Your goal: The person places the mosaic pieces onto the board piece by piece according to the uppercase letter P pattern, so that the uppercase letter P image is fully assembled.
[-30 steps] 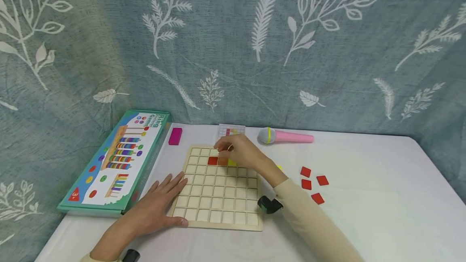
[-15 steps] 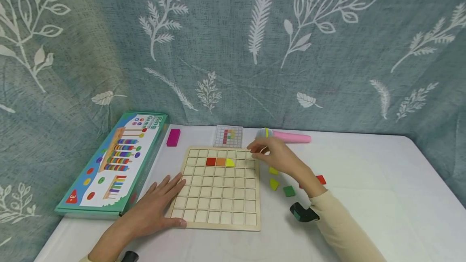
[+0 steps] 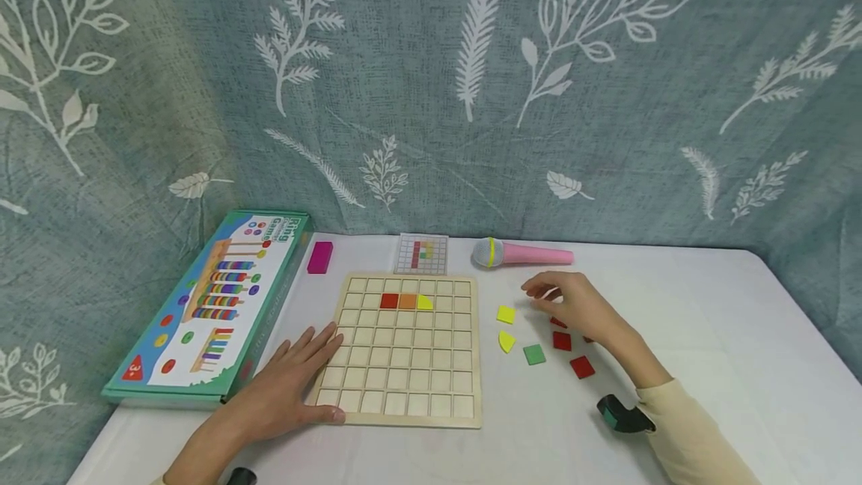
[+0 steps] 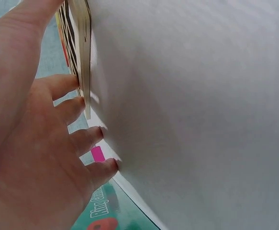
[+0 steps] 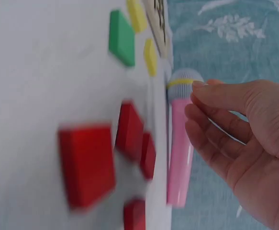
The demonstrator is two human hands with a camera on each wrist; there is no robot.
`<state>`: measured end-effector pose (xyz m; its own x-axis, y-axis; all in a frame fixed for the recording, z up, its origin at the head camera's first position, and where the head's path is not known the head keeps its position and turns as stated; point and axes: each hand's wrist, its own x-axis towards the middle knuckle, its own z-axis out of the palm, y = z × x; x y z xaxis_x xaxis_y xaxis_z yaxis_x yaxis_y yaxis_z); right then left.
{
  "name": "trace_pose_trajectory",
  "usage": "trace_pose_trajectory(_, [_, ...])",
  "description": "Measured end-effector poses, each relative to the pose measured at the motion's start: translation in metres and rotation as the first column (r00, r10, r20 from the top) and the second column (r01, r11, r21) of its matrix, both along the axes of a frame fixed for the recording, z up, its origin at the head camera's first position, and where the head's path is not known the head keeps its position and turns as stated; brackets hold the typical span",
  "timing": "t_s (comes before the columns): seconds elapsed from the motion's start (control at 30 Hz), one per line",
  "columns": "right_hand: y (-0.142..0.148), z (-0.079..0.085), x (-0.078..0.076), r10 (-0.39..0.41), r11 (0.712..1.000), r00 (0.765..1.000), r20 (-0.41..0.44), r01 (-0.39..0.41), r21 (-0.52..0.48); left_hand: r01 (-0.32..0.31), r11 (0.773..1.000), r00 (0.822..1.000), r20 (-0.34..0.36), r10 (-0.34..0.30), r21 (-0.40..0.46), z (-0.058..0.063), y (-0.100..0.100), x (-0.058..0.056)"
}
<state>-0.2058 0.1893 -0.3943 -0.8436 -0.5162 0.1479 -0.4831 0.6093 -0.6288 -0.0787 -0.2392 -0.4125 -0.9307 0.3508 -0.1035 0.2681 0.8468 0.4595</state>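
Note:
A wooden grid board [image 3: 404, 379] lies on the table with a red square tile [image 3: 389, 301], an orange square tile [image 3: 407, 302] and a yellow rounded tile [image 3: 424, 303] side by side in one row. My left hand [image 3: 279, 389] rests along the board's left edge, fingers spread and thumb at the lower corner. Over several loose red tiles [image 3: 562, 340] hovers my right hand [image 3: 581, 308], fingers loosely bent and nothing between them in the right wrist view. Left of those tiles lie a green tile [image 3: 534, 354], a yellow square tile [image 3: 506, 313] and a loose yellow rounded tile [image 3: 506, 342].
Behind the board lies a card with a printed coloured grid [image 3: 421, 254]. A pink toy microphone [image 3: 532, 254] lies to its right, a magenta block [image 3: 319, 257] to its left. The ring game box [image 3: 209, 305] stands at the left. A patterned curtain [image 3: 431, 96] hangs behind.
My right hand has moved right, from above the coloured row on the board to above the loose red tiles. The row's yellow tile is now uncovered. My left hand stays in place.

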Motion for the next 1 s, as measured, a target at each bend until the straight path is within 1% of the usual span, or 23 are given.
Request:
trace_pose_trajectory(0.1, [0.013, -0.002, 0.003, -0.041, 0.999, 0.999, 0.017, 0.04, 0.027, -0.002, 1.0, 1.0, -0.001, 0.002, 0.001, -0.001, -0.001, 0.001])
trace_pose_trajectory(0.23, [0.026, -0.006, 0.007, -0.073, 0.996, 0.996, 0.043, 0.07, 0.052, 0.001, 1.0, 1.0, -0.002, -0.001, -0.002, -0.002, -0.002, 0.001])
trace_pose_trajectory(0.37, [0.034, -0.011, 0.012, -0.1, 0.992, 0.994, 0.036, 0.097, 0.079, 0.01, 1.0, 1.0, -0.008, -0.01, -0.005, -0.004, -0.003, 0.0])
trace_pose_trajectory(0.5, [0.038, -0.015, 0.015, -0.111, 0.99, 0.993, 0.024, 0.109, 0.092, 0.018, 1.0, 1.0, -0.016, -0.018, 0.001, -0.005, -0.003, 0.0])
trace_pose_trajectory(0.7, [0.038, -0.018, 0.016, -0.104, 0.991, 0.994, 0.028, 0.102, 0.086, 0.017, 1.0, 1.0, -0.012, -0.017, 0.005, -0.007, -0.004, -0.001])
trace_pose_trajectory(1.0, [0.028, -0.015, 0.017, -0.067, 0.994, 0.998, 0.016, 0.066, 0.087, 0.009, 1.0, 1.0, -0.008, -0.009, -0.003, -0.009, -0.006, -0.002])
